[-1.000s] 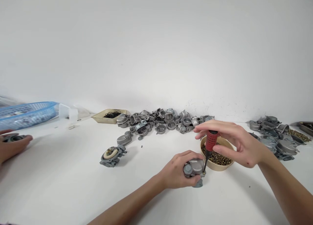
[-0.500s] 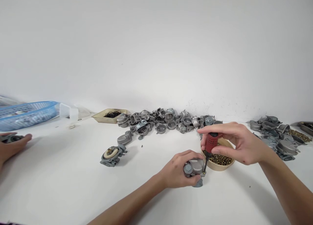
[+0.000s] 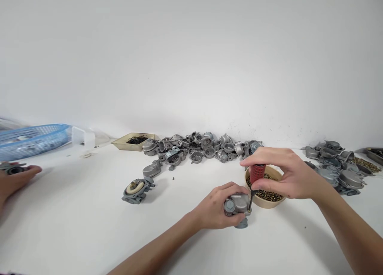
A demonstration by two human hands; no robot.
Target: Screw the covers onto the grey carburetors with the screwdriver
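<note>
- While the left hand [image 3: 214, 207] clamped a grey metal housing [image 3: 237, 206] against the white table [image 3: 89, 227], its fingers were wrapped around the left side of the part, which sat directly under that grip.
- Pinched between thumb and fingertips of the right hand [image 3: 284, 175], a red-handled screwdriver [image 3: 256, 175] stood nearly upright, its dark shaft dropping from the grip to the housing's right edge; the screw at the tip was too small to make out.
- Judging by the tool seated on the part, one fastening was under way and not visibly finished; whether other screws on it were already in, I could not tell.
- Just behind the screwdriver grip sat a tan bowl of brass screws [image 3: 265, 193], well stocked.
- Farther beyond the grip lay a heap of bare housings [image 3: 197, 149], apparently still to do, and to the right of it a second cluster of housings [image 3: 335, 167].
- Left of the holding hand rested a lone part with a cream ring [image 3: 137, 189].
- Far left, another person's hand [image 3: 13, 179] touched a separate part beside a blue basket [image 3: 30, 139].
</note>
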